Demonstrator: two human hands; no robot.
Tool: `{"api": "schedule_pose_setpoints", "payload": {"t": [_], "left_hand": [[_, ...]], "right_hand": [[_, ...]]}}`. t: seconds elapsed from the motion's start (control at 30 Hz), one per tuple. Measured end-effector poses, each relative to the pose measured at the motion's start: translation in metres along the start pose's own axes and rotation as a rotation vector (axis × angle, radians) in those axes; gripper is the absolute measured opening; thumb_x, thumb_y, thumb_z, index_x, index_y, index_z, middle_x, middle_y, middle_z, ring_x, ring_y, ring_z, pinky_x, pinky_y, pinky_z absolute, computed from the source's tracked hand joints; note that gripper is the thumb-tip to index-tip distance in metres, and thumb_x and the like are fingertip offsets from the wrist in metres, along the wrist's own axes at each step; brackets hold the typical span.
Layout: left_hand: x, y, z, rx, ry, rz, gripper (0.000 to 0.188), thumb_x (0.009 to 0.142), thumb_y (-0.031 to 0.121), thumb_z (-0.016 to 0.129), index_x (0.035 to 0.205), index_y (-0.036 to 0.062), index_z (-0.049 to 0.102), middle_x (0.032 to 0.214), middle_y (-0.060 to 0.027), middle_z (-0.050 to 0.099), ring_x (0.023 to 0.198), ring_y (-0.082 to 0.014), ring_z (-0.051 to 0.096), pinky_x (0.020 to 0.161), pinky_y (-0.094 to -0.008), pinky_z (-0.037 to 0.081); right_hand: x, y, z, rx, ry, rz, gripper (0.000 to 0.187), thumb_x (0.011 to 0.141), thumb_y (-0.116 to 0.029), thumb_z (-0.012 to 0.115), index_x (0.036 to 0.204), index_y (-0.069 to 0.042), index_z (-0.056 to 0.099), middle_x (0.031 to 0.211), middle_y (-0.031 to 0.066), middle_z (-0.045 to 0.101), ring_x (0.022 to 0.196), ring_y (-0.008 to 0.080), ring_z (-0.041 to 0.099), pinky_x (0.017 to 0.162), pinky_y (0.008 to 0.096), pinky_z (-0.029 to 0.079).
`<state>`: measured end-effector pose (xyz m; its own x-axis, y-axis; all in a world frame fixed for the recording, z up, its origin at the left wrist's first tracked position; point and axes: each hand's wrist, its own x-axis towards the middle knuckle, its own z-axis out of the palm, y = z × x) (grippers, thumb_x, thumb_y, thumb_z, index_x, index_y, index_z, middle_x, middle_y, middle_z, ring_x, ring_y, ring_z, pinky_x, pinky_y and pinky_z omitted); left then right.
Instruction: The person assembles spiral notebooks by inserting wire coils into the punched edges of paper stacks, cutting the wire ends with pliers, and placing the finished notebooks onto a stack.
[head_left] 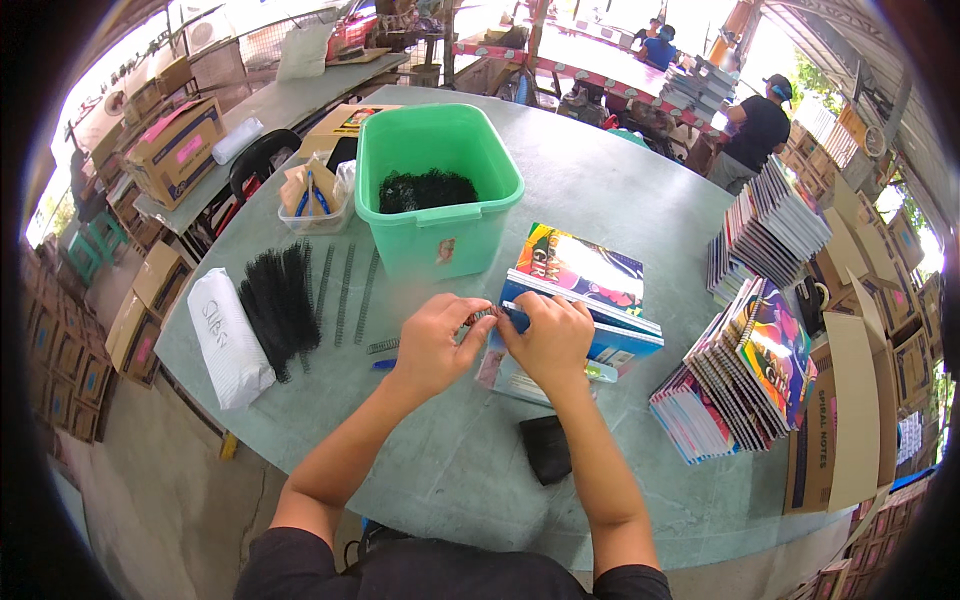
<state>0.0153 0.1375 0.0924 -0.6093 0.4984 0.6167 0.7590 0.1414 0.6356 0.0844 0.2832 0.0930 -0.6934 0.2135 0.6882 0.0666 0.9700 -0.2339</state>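
Note:
My left hand (440, 345) is closed, its fingertips pinching a thin spiral binding coil (480, 314) at the left end of an upright blue notebook (610, 340). Closed on that notebook's upper left corner is my right hand (552, 335), with its thumb and fingers close to the left fingertips. Behind them lies a notebook with a colorful cover (590, 268). A loose dark coil (383, 346) rests beside my left wrist, and several more lie in rows left of it. A black heap of coils (280, 310) is farther left. My palms hide part of the work.
A green bin (440, 245) holding black coils stands beyond my hands. Left of it are a clear tub (320, 215) with blue-handled tools and a white wrapped bundle (228, 335). A black pouch (545, 450) lies near me. Stacked spiral notebooks (740, 370) and an open carton (845, 430) stand right.

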Motion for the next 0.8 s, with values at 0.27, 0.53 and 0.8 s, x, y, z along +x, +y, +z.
{"api": "schedule_pose_setpoints", "payload": {"t": [0.27,0.53,0.8], "left_hand": [[-0.004,-0.002,0.001,0.152,0.011,-0.021,0.015,0.08,0.013,0.067,0.091,0.0038,0.065,0.076,-0.0114,0.06,0.059,-0.022,0.059,0.053,-0.032,0.046],[0.018,-0.033,-0.041,0.08,-0.393,-0.118,0.018,0.081,0.022,0.066,0.087,0.0073,0.059,0.076,-0.0077,0.053,0.07,-0.0271,0.058,0.058,-0.037,0.044],[0.024,-0.017,-0.043,0.119,-0.308,-0.037,0.023,0.088,0.025,0.059,0.095,0.0024,0.063,0.08,-0.0147,0.064,0.073,-0.0214,0.061,0.068,-0.0319,0.047]], "right_hand": [[0.001,-0.007,-0.009,0.125,-0.131,0.044,0.013,0.075,-0.022,0.068,0.083,-0.012,0.067,0.071,0.0051,0.066,0.071,0.0218,0.064,0.065,0.0368,0.045],[0.002,-0.002,-0.013,0.101,-0.219,-0.042,0.01,0.082,-0.02,0.062,0.087,-0.011,0.063,0.079,0.0051,0.066,0.078,0.0221,0.063,0.066,0.0359,0.044],[0.012,-0.014,-0.005,0.367,-0.258,0.122,0.016,0.082,-0.019,0.063,0.092,-0.008,0.057,0.085,0.0082,0.065,0.084,0.0263,0.063,0.068,0.0386,0.047]]}}
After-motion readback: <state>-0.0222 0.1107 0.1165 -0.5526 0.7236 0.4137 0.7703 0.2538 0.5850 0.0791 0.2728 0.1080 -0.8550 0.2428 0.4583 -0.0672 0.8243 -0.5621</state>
